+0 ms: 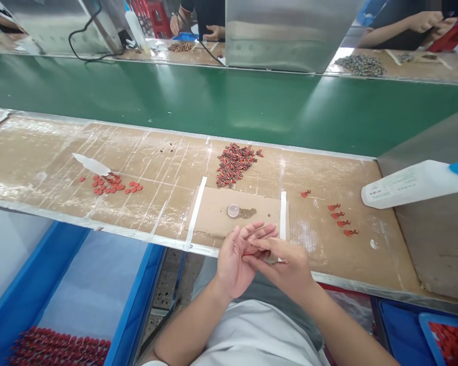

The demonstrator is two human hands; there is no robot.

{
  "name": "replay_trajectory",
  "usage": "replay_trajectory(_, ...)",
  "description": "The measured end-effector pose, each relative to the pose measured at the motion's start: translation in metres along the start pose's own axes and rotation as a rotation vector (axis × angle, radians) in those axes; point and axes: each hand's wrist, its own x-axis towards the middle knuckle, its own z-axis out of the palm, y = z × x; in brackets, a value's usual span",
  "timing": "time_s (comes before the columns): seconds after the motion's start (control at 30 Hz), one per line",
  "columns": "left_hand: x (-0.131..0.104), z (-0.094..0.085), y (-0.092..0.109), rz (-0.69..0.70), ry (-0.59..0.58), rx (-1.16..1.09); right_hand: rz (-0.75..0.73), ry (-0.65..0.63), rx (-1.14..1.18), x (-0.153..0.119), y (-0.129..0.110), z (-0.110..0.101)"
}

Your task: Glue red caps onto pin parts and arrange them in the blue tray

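Observation:
My left hand (236, 264) is held palm up over the table's front edge, its fingers stretched out. My right hand (284, 262) reaches across that palm with thumb and fingertips pinched together. A trace of red shows between the two hands, but the pinched piece is too hidden to name. Just beyond my fingers a small round clear dish (233, 210) stands on a cardboard sheet (209, 216), beside a wet brown smear. Farther back lies a heap of small red and dark figure-like pieces (234, 165).
Flat red discs (110, 184) lie at left near a white pointed strip (91, 165). Several red pieces on bases (340, 222) stand at right, before a white bottle (412, 184). A green belt (198, 107) runs behind. Blue trays (132, 284) sit below.

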Motion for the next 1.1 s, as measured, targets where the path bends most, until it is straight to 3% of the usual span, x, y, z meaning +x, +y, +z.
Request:
replay_trajectory(0.13,-0.005,-0.007,-0.003,0.118,-0.025,0.132,0.416,0.003,0.437,0.002,0.001,-0.003)
replay_trajectory(0.23,-0.008,-0.018,-0.006,0.242,-0.025,0.321,0.640,-0.026,0.790,0.008,0.003,-0.008)
replay_trajectory(0.33,-0.009,-0.030,-0.007,0.331,-0.031,0.442,0.764,-0.057,0.966,0.016,0.003,-0.011)
replay_trajectory(0.47,-0.008,-0.038,-0.004,0.435,-0.043,0.479,0.822,-0.100,0.979,0.025,-0.003,-0.005)
replay_trajectory(0.6,-0.007,-0.038,0.004,0.502,0.045,0.446,0.770,-0.180,0.842,0.036,-0.007,-0.001)
replay_trajectory(0.7,-0.005,-0.040,0.012,0.509,0.126,0.329,0.604,-0.201,0.608,0.064,0.007,-0.008)
replay_trajectory(0.83,-0.006,-0.047,0.023,0.517,0.208,0.201,0.356,0.159,0.086,0.136,0.057,-0.024)
replay_trajectory(0.9,-0.009,-0.051,0.028,0.510,0.257,0.163,0.363,0.229,-0.192,0.174,0.085,-0.027)
replay_trajectory(0.97,-0.013,-0.055,0.031,0.500,0.299,0.139,0.397,0.199,-0.400,0.203,0.108,-0.026)
replay_trajectory(1.1,-0.020,-0.062,0.034,0.499,0.353,0.118,0.440,0.164,-0.597,0.228,0.131,-0.020)
